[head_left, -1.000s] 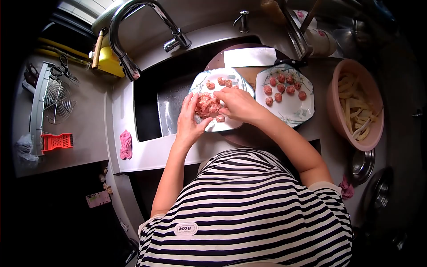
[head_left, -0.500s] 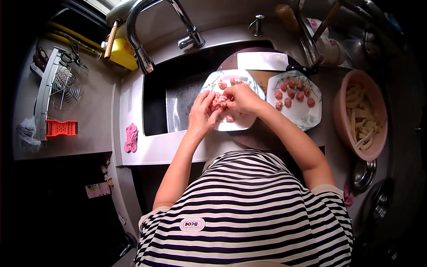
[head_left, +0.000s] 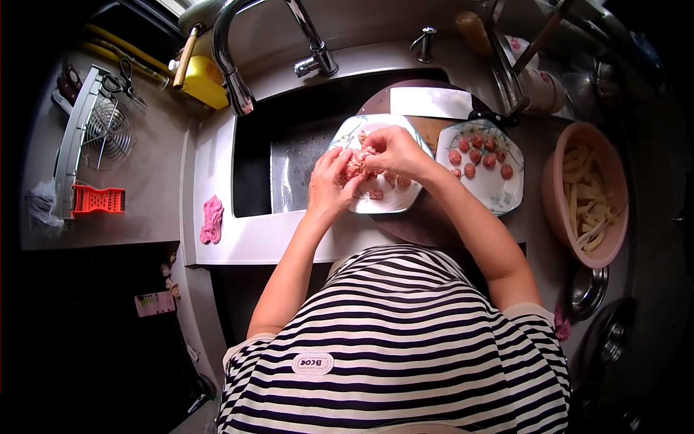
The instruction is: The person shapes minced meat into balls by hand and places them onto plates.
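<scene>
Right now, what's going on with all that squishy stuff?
Someone in a striped top is handling a lump of raw-looking meat on a plate. The left hand curves around one side of the lump, and the right hand has its fingers on the other; whether they are pinching some off is hard to see. Small meatballs sit on a second plate alongside, and a knife lies behind the plates.

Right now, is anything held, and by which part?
Yes: the minced meat, its left side cupped by the left hand. The right hand is at its upper right; a grip there can't be told.
</scene>
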Motion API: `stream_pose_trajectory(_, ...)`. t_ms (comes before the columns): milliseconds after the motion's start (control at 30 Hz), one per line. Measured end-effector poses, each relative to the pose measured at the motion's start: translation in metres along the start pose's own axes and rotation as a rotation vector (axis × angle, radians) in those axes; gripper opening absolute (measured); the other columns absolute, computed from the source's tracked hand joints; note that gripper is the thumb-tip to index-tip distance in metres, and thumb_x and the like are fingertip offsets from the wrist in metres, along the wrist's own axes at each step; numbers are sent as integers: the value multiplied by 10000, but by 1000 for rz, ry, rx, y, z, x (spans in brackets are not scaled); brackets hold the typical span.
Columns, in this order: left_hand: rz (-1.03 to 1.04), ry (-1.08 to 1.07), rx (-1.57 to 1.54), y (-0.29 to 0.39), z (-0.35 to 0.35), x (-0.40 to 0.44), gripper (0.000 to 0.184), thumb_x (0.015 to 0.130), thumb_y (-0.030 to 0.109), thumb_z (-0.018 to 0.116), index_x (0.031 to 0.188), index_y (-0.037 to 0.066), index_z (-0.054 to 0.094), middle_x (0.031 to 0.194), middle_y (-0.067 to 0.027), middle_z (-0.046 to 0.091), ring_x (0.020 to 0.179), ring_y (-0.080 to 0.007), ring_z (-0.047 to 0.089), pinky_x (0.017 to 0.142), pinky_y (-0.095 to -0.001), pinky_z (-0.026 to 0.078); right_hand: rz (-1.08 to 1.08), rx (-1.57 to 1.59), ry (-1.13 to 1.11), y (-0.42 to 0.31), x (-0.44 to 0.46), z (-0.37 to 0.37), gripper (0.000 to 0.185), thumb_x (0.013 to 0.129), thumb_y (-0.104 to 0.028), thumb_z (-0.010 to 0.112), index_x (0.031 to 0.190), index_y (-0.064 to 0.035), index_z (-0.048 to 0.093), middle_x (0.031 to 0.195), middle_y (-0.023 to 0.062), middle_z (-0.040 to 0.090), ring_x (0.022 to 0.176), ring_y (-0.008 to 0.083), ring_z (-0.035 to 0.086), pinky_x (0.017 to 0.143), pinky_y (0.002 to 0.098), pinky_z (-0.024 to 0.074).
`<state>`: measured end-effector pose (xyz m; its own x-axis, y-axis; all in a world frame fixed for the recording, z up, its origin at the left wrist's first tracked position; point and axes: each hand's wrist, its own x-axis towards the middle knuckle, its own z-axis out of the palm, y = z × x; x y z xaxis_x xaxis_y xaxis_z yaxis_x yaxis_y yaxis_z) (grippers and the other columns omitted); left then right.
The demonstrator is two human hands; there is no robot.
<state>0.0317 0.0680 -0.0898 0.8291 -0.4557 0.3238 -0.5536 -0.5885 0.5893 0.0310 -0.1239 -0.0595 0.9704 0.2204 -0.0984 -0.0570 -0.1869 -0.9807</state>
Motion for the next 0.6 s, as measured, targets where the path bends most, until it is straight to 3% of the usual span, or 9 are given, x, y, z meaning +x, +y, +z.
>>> stream_pose_trajectory(133,-46,-48,-3,7,-9,3,447,698,135,685,1119,24,583,1172,-181,534,1087,-351,499,934,-399,409,7,371,-57,-8,-4,-12,170,795,-79,659,939,11,646,793,49,654,656,100,610,580,212,508)
stream_pose_trajectory(167,-24,50,-73,11,-12,6,365,733,101,641,1087,20,602,1135,-172,558,1034,-336,541,902,-375,434,39,366,-92,-14,-8,-18,224,819,-78,648,1024,9,631,871,68,657,740,113,627,638,231,524)
stream_pose_trajectory(233,-26,203,-264,23,-23,13,289,784,65,578,1064,5,611,1103,-148,585,979,-291,583,859,-340,457,-51,454,-86,-22,-14,-14,260,829,-37,620,1083,15,609,949,89,650,830,124,626,709,245,524)
stream_pose_trajectory(267,-204,168,-569,32,-27,17,244,853,62,516,1067,-10,607,1097,-133,594,958,-248,598,838,-312,463,-135,434,-88,-23,-16,-9,241,847,-9,586,1084,36,600,994,98,639,896,134,618,768,250,514)
stream_pose_trajectory(300,-464,112,-947,39,-28,23,308,932,188,437,1091,-34,578,1094,-137,591,958,-233,594,849,-321,465,-79,348,-54,-21,-15,-2,243,815,-60,623,1052,-7,626,950,91,658,785,144,633,666,270,519)
stream_pose_trajectory(367,-714,-74,-1650,43,-32,30,477,965,349,335,1163,-45,516,1109,-155,582,1012,-245,572,920,-355,441,-535,-240,168,-25,-17,19,225,795,-64,609,1017,-51,641,941,73,654,782,202,632,657,310,505)
stream_pose_trajectory(400,-782,-130,-1880,40,-26,33,544,960,415,301,1131,-55,516,1089,-153,587,1005,-251,574,929,-373,436,-637,-443,238,-31,-23,30,345,697,5,624,1029,-89,645,942,85,637,903,242,606,785,354,481)
stream_pose_trajectory(500,-849,-82,-1898,37,-12,36,440,966,376,314,1052,-5,518,1002,-116,593,939,-208,588,853,-328,485,-775,-1040,386,-31,-33,44,284,669,-66,617,951,-97,645,1000,56,612,1044,216,526,914,416,373)
stream_pose_trajectory(600,-901,-43,-1909,39,-14,35,424,966,362,327,1012,-5,533,953,-129,600,858,-201,599,778,-325,514,-749,-800,341,-38,-39,38,301,684,-44,639,978,-104,640,1027,61,596,1058,246,512,921,443,363)
